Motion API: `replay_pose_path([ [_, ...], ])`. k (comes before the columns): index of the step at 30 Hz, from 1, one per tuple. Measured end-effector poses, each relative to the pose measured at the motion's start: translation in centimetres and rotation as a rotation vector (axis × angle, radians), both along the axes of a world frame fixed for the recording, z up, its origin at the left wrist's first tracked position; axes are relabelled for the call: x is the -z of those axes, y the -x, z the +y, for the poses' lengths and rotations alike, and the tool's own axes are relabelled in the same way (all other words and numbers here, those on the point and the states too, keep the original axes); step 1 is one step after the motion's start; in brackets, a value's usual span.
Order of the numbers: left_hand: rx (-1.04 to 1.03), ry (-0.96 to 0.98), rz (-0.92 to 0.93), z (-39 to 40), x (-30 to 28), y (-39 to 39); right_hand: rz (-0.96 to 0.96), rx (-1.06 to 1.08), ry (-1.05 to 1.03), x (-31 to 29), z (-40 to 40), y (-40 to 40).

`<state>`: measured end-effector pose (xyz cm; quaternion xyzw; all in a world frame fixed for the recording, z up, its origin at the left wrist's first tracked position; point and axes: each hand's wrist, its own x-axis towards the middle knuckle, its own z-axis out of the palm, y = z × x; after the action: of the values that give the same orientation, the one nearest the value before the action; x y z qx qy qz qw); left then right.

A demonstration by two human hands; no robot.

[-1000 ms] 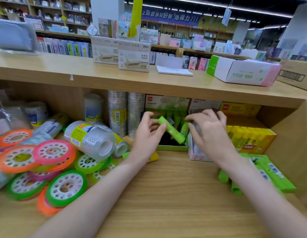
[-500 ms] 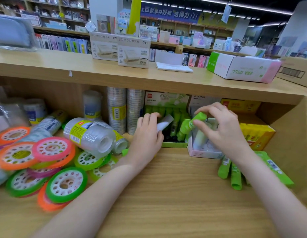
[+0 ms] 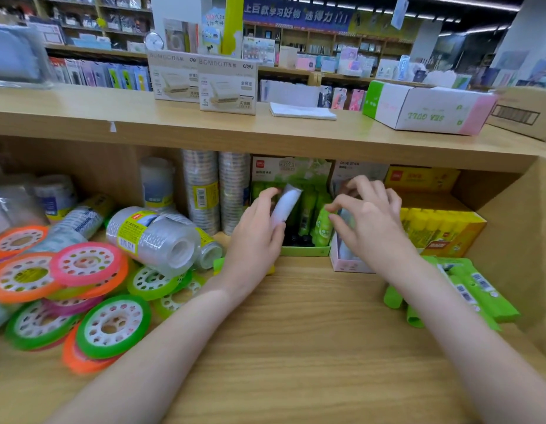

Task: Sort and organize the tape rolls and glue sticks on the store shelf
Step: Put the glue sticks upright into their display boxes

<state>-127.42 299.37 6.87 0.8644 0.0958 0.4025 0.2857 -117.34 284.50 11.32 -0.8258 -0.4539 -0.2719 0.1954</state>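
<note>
Left hand [image 3: 253,237] grasping white glue stick [image 3: 285,206], long axis tilted up-right over green box [image 3: 305,250], pink box [image 3: 346,264] just right, nearer released right hand [image 3: 369,221].

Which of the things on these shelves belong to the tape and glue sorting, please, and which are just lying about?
Part of the job:
- white glue stick held by the left hand
- green glue stick box
- pink box under the right hand
- yellow glue stick box
- loose green glue sticks
- coloured tape rolls
- clear tape packs

Just lying about:
- white carton
- laminator boxes
- folded paper
</note>
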Motion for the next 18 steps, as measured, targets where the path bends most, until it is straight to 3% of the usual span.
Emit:
replay_pose_path([
  [3, 0.108, 0.016, -0.066, -0.1, -0.2, 0.2, 0.142, -0.053, 0.009, -0.2, -0.9, 0.2],
  [8, 0.287, -0.121, -0.018, -0.8, -0.3, 0.3, 0.284, -0.282, -0.233, -1.0, -1.5, 1.5],
  [11, 0.279, -0.182, -0.018, -1.0, -0.2, 0.2, 0.376, -0.337, -0.324, -1.0, -1.4, 1.9],
  [15, 0.188, -0.228, 0.02, -0.8, 0.1, 0.4, 0.53, -0.374, -0.678, -2.2, -3.2, 1.6],
  [18, 0.174, -0.307, 0.102, -0.8, 0.4, 0.2, 0.526, -0.35, -0.833, -3.2, -5.5, 0.8],
])
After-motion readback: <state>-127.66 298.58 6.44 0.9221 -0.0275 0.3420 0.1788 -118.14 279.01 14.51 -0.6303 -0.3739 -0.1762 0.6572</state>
